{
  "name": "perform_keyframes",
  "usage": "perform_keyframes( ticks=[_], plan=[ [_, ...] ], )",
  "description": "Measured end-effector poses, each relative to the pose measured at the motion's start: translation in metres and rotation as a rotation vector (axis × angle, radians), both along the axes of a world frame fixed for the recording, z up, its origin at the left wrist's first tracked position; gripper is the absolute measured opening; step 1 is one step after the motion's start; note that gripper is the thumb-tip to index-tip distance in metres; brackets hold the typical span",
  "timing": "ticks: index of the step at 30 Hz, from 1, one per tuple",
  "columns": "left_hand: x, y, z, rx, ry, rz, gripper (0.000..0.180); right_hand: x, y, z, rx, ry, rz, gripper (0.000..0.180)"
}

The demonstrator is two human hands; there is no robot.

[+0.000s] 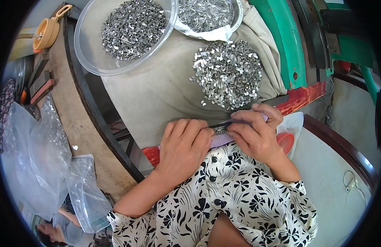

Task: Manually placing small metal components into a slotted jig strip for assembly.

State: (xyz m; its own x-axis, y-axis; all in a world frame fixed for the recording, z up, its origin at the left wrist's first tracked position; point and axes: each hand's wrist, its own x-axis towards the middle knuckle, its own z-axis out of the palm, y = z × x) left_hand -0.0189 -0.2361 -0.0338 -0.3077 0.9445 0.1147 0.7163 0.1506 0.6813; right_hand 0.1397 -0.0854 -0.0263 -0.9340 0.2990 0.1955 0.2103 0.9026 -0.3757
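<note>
Metal pieces [220, 129], small and grey, sit in a short row along a lilac gridded strip [222, 140], which lies low over the person's lap, between the two hands and partly beneath them. The left hand [185, 142] curls palm-down over the strip's left part, knuckles up and fingers bent close together; its fingertips are hidden, so I cannot tell what it grips. The right hand [258, 133] bends over the other part, thumb and forefinger drawn near each other at the row's right end; whether they pinch a single piece I cannot tell.

Just beyond the hands, a loose heap of silvery flakes [228, 74] rests on a tan cloth [157, 94]. Farther off, a clear plastic tub [80, 51] holds darker metal bits [134, 31], and beside it a round bowl [240, 16] holds thin, shiny pins [207, 14]. A red marbled board [303, 98] shows past the right hand, with a green metal frame [289, 45] above it. To the left, clear plastic bags [33, 152] hang over the edge of a wooden bench [85, 119], and an orange strainer-like cup [48, 33] is near its far end. Another person [69, 230] appears at lower left.
</note>
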Motion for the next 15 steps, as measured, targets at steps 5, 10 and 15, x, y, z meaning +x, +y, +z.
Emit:
perform_keyframes(
  ticks=[5,10,15],
  plan=[
    [-0.002,-0.002,0.003,-0.001,-0.071,0.024,0.021,-0.003,0.01,0.004,-0.162,-0.019,-0.023,0.02],
    [-0.004,0.0,0.003,0.006,-0.116,0.047,0.022,-0.012,0.021,-0.002,0.03,0.036,-0.057,0.021],
    [-0.001,0.006,0.004,0.011,-0.079,-0.002,0.02,-0.028,0.02,-0.001,0.051,-0.007,-0.032,0.021]
  ],
)
